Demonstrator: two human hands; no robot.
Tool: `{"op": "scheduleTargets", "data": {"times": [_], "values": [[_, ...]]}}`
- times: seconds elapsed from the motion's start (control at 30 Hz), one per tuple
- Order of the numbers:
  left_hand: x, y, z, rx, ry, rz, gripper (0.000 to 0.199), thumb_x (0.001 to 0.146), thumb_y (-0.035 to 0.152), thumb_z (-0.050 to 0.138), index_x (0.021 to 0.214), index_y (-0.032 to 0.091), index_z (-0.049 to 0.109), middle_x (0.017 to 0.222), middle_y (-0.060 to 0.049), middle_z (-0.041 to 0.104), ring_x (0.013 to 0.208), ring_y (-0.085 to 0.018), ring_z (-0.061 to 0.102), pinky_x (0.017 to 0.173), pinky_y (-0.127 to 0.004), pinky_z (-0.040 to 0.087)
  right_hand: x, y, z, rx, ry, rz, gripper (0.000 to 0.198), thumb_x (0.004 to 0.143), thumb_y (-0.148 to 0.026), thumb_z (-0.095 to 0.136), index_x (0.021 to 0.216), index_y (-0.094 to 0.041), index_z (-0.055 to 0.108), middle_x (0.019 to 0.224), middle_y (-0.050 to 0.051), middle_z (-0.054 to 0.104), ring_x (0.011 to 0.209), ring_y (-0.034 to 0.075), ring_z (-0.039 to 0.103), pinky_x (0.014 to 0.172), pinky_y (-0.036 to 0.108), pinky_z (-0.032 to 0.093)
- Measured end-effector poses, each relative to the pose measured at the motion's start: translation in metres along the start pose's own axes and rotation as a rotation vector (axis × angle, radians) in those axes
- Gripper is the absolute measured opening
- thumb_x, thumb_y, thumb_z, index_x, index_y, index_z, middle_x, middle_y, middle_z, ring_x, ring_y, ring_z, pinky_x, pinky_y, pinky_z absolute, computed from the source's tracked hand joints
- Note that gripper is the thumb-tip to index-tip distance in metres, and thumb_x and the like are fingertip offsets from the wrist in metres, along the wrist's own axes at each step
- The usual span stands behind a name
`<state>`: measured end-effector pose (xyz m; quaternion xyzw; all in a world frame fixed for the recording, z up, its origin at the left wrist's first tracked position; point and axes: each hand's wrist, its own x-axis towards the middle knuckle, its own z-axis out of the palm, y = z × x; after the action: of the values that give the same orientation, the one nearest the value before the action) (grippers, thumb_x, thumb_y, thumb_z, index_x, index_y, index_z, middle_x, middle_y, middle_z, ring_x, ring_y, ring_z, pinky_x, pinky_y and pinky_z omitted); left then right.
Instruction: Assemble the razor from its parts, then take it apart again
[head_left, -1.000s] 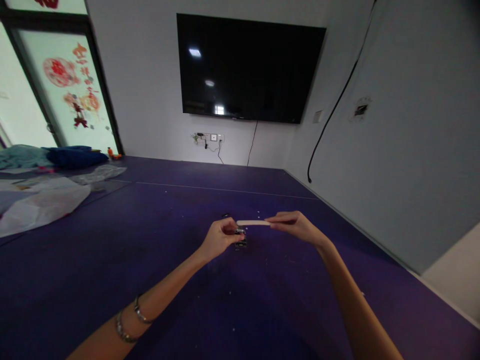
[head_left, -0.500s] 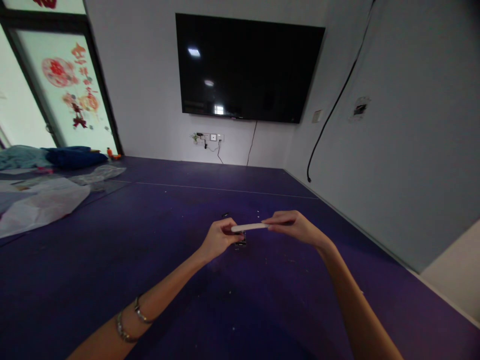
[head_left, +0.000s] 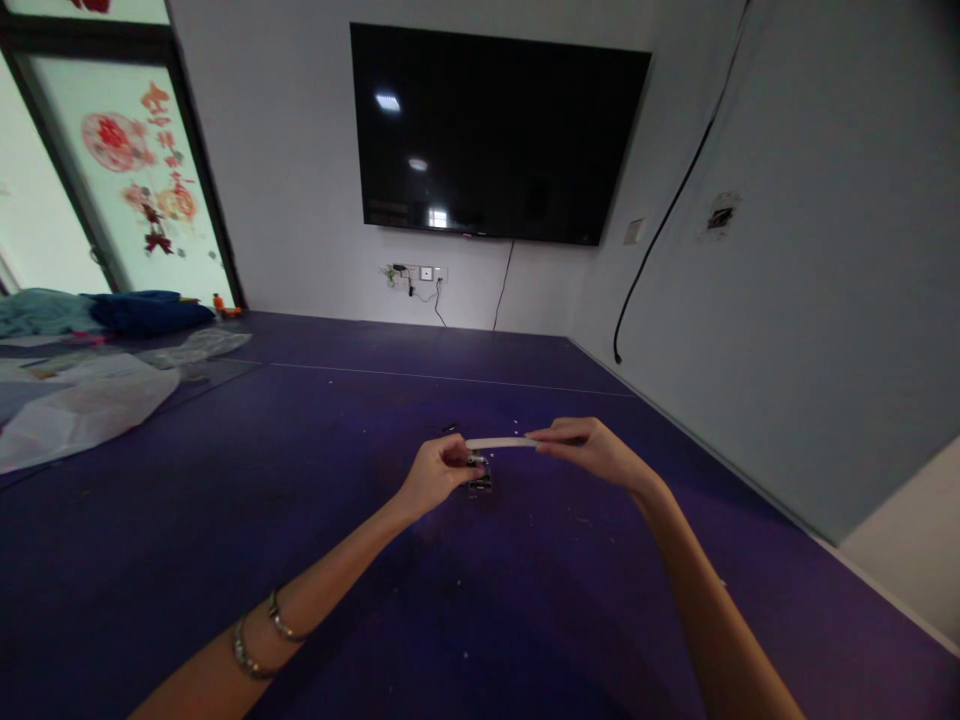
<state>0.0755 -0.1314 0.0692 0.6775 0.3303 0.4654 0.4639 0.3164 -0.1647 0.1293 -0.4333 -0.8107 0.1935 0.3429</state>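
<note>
A thin, pale strip (head_left: 496,442) is held level between my two hands, seen nearly edge-on, so its kind is unclear. My left hand (head_left: 436,474) is at its left end, with the index fingertip against it and the thumb lower. The right end is pinched between the thumb and straight fingers of my right hand (head_left: 581,445). Just below the strip, partly hidden by my left thumb, is a small dark and silvery item (head_left: 481,480). I cannot make out what it is.
A small black piece (head_left: 450,428) and white specks lie on the purple floor (head_left: 480,600). Plastic sheeting (head_left: 94,410) and blue cloth (head_left: 154,312) are at the left. A television (head_left: 499,135) hangs ahead, and a black cable (head_left: 667,210) dangles on the right.
The strip has risen slightly at its left end and tilted, so less of its face shows. More of the dark item beneath is visible. Both hands stay nearly in place.
</note>
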Motion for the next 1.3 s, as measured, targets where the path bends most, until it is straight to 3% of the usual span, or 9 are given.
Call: {"op": "scheduleTargets", "data": {"times": [0.23,0.43,0.63,0.8,0.97,1.13,1.3], "values": [[0.000,0.001,-0.001,-0.019,-0.011,0.014,0.017,0.057,0.015,0.072,0.062,0.014,0.056,0.057,0.003,0.059,0.055,-0.009,0.054,0.055,-0.022,0.040,0.000,-0.001,0.000,0.024,-0.085,-0.027,0.029,0.078,-0.039,0.058,0.100,-0.024,0.069,0.072,0.003,0.060,0.063,0.012,0.049,0.055,0.025,0.036],[-0.001,0.004,0.001,-0.055,-0.005,-0.010,0.022,0.055,0.016,0.073,0.059,0.014,0.051,0.059,0.003,0.060,0.057,-0.010,0.057,0.058,-0.023,0.043,0.000,0.004,-0.001,0.014,-0.012,0.019,0.030,0.078,-0.041,0.058,0.100,-0.024,0.069,0.071,0.003,0.060,0.062,0.012,0.048,0.055,0.025,0.036],[-0.003,0.006,0.000,-0.091,-0.029,-0.012,0.019,0.057,0.016,0.073,0.062,0.014,0.055,0.060,0.002,0.063,0.059,-0.011,0.059,0.060,-0.024,0.045,-0.001,0.002,-0.002,0.055,-0.092,-0.020,0.029,0.077,-0.040,0.059,0.099,-0.024,0.069,0.072,0.003,0.060,0.063,0.013,0.049,0.055,0.025,0.036],[-0.002,0.006,0.000,-0.122,-0.011,-0.011,0.023,0.054,0.017,0.074,0.061,0.014,0.053,0.065,0.001,0.065,0.061,-0.012,0.061,0.061,-0.026,0.048,-0.001,0.004,-0.001,0.043,-0.006,0.002,0.031,0.077,-0.041,0.058,0.100,-0.024,0.069,0.070,0.003,0.060,0.063,0.013,0.048,0.056,0.025,0.036],[-0.002,0.008,-0.001,-0.088,0.004,0.014,0.021,0.056,0.019,0.075,0.063,0.014,0.055,0.062,0.001,0.065,0.058,-0.011,0.060,0.059,-0.025,0.048,-0.001,0.003,-0.002,0.086,-0.072,-0.011,0.032,0.076,-0.042,0.059,0.100,-0.023,0.069,0.072,0.003,0.059,0.064,0.012,0.048,0.055,0.024,0.037],[-0.001,0.009,-0.002,-0.142,-0.019,0.026,0.022,0.056,0.019,0.075,0.063,0.014,0.054,0.067,-0.001,0.066,0.062,-0.012,0.061,0.063,-0.025,0.049,-0.001,0.007,-0.001,0.084,-0.002,0.014,0.033,0.076,-0.042,0.060,0.100,-0.022,0.069,0.073,0.004,0.062,0.065,0.013,0.049,0.057,0.026,0.037],[-0.001,0.010,-0.004,-0.124,-0.018,0.026,0.020,0.058,0.017,0.074,0.065,0.014,0.057,0.065,-0.001,0.066,0.059,-0.011,0.061,0.061,-0.025,0.049,-0.001,0.008,-0.001,0.128,-0.045,-0.008,0.031,0.075,-0.039,0.061,0.099,-0.021,0.070,0.073,0.003,0.060,0.065,0.013,0.049,0.057,0.026,0.037]]}}
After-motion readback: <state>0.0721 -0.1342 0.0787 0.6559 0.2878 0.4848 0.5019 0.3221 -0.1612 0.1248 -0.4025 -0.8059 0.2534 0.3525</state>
